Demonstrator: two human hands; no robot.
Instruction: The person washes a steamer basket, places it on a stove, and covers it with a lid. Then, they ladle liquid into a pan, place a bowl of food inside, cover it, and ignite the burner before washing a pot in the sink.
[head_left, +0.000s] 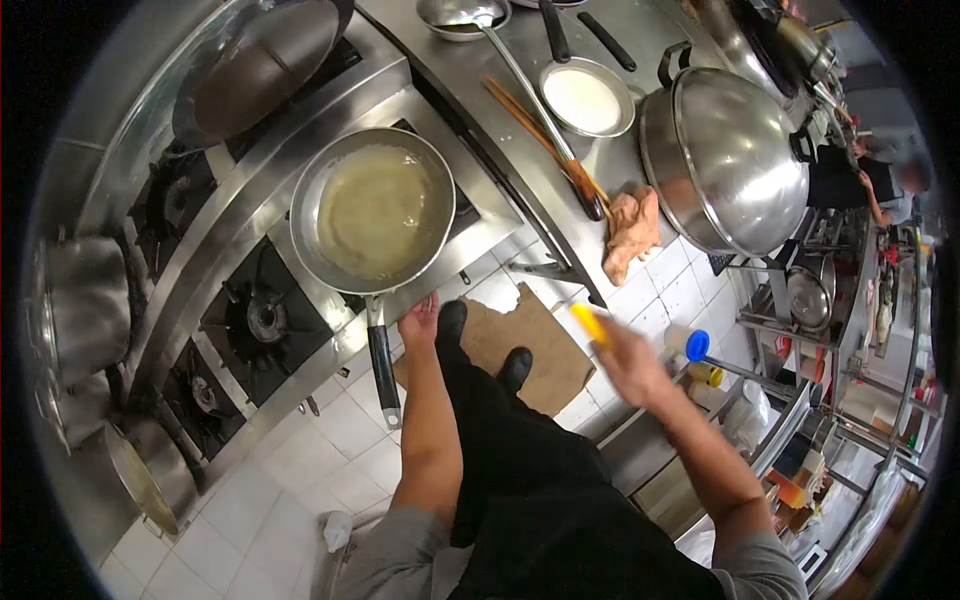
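Observation:
My left hand [420,318] is at the stove's front edge, below a frying pan [375,215]. Its fingers are curled against the edge, and what they grip is hidden. The pan sits on a burner, with a shallow layer of pale yellowish liquid in it and its black handle pointing toward me. My right hand [632,362], blurred by motion, is closed around a short yellow object [590,324] whose kind I cannot make out. Above that hand, a crumpled brown cloth-like piece [632,232] lies at the counter's edge.
A ladle [530,88] and a small pan of white liquid [583,100] lie on the steel counter [475,70]. Beside them stands a large domed pot [750,160]. Bare burners [266,318] are at left, cardboard [530,345] is underfoot, and another person [875,180] stands far right.

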